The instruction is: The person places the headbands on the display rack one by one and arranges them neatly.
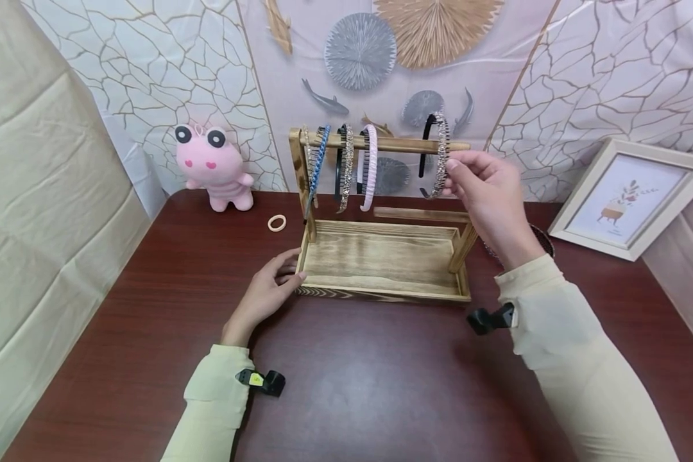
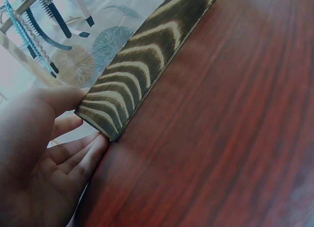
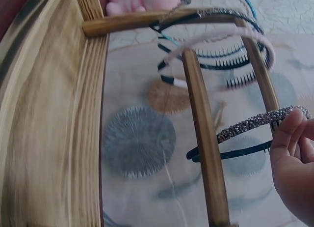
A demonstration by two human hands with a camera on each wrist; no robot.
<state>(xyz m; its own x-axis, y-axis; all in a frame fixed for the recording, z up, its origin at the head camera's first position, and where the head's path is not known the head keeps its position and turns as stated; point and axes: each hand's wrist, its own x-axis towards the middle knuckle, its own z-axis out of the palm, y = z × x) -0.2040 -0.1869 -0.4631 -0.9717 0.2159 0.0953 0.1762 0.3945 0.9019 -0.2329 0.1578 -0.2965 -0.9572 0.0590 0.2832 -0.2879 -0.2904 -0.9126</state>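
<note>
A wooden headband stand [image 1: 381, 253] with a tray base rests on the table. Beside its left front corner is my left hand [image 1: 265, 289], whose thumb and fingers grip that corner in the left wrist view. My right hand [image 1: 491, 189] pinches a glittery rhinestone headband [image 1: 442, 151], which loops over the right part of the upper bar [image 1: 404, 145]. Farther left on this bar hang a blue braided headband [image 1: 320, 160], a pearly one beside it, another glittery headband [image 1: 347, 167] and a pale pink headband [image 1: 371, 167]. The right wrist view shows the pinched headband's dark ends near the lower bar [image 3: 203, 138].
A pink plush toy [image 1: 216, 167] sits at the back left, close to a cream ring [image 1: 276, 222]. On the right leans a picture frame [image 1: 624, 199]. Behind the right wrist, a dark round item [image 1: 543, 240] is mostly hidden. Patterned cloth hangs behind the table.
</note>
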